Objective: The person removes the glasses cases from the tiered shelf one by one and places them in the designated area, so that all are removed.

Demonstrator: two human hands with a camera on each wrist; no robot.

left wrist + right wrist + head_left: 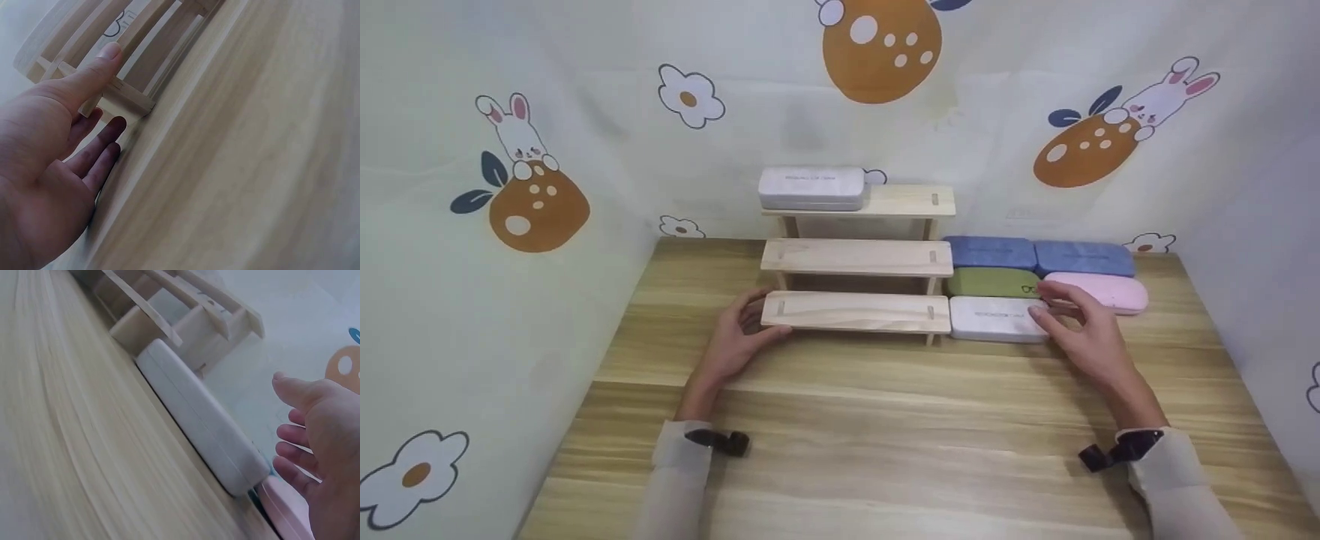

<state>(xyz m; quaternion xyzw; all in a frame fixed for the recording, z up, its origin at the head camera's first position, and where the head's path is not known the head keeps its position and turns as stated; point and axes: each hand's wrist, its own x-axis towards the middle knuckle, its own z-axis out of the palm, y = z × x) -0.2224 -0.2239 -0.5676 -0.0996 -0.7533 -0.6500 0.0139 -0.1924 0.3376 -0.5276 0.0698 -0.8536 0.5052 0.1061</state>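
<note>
A three-tier wooden display stand (855, 310) stands near the back wall. My left hand (735, 334) grips the left end of its lowest tier, thumb along the front edge and index finger behind it; the other fingers reach past the end in the left wrist view. My right hand (1084, 330) hovers with relaxed fingers by the right end of a white glasses case (199, 416), apart from it in the right wrist view. That case lies on the table, right of the stand. Another white glasses case (811, 189) rests on the top tier's left half.
Behind the front white case lie a green glasses case (990, 283) and a pink one (1099, 291). Farther back are two blue cases, the left one (991, 253) beside the right one (1084, 259). Patterned cloth walls (780, 97) enclose the wood-grain table (885, 442).
</note>
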